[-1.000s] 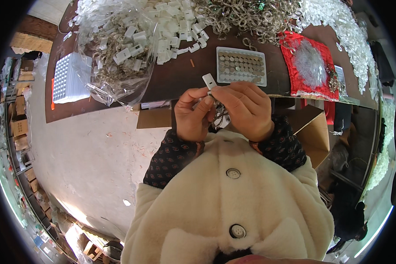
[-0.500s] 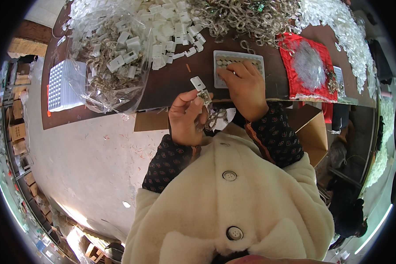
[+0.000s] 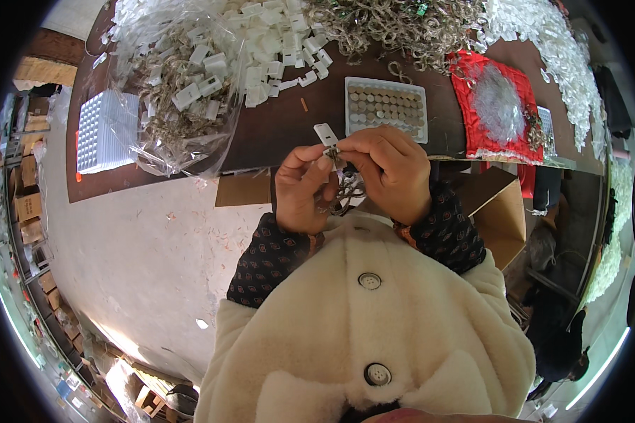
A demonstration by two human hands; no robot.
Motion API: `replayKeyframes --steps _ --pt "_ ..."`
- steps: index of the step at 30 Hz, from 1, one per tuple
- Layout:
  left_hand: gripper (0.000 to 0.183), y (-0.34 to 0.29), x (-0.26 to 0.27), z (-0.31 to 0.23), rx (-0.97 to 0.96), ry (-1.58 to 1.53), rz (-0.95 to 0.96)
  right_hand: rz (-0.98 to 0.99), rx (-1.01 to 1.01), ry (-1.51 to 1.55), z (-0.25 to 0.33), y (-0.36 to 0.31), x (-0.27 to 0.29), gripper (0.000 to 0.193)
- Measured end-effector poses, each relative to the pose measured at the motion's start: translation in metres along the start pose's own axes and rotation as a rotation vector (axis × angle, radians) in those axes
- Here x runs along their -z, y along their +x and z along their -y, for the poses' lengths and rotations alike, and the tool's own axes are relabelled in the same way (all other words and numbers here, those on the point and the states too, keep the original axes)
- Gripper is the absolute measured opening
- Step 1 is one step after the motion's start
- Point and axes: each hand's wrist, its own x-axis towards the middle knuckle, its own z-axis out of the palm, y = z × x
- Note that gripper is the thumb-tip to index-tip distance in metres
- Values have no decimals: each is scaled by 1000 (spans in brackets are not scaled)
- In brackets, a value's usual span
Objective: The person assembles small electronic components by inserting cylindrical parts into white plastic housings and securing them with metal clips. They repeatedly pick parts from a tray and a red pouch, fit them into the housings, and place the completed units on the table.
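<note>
Between the fingers of my left hand [image 3: 305,187] is a small white plastic battery case [image 3: 325,134] with its lid flipped up and away from me. Thin coiled wire [image 3: 348,189] hangs below it, between my hands. My right hand [image 3: 391,169] is closed in a pinch, its fingertips pressed to the case's compartment. Whatever lies between those fingertips is hidden. Just beyond my hands sits a white tray [image 3: 422,138] with rows of round button cells [image 3: 384,102], some silvery and some tan.
A clear bag [image 3: 190,134] of wired cases and stacked white trays [image 3: 106,134] lie left. White cases [image 3: 268,49] and coiled wires [image 3: 402,28] are heaped at the back. Right are a red cloth [image 3: 466,99] with clear plastic and a cardboard box [image 3: 497,211] below the edge.
My right hand has come from the button-cell tray toward me and left, and now meets the battery case. The left hand still holds the case, nearly in place.
</note>
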Motion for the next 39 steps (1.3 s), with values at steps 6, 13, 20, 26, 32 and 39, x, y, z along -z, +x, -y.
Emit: replayKeyframes --steps 6,13,20,26,32,39 --pt "14 -3 -1 0 66 -56 14 86 38 45 1 -2 11 21" --pt "16 -3 -3 -3 105 -71 60 -3 96 114 7 -11 11 28" --pt "12 -6 -10 3 185 -117 147 190 -798 1004 -9 -4 16 19" --pt "22 -8 -16 -2 264 -182 190 32 -200 720 -6 -12 16 21" --pt "26 -9 -18 3 269 -298 187 41 56 559 -11 -12 17 27" --pt "19 -14 -37 -1 317 -254 41 -78 125 477 -7 -12 8 26"
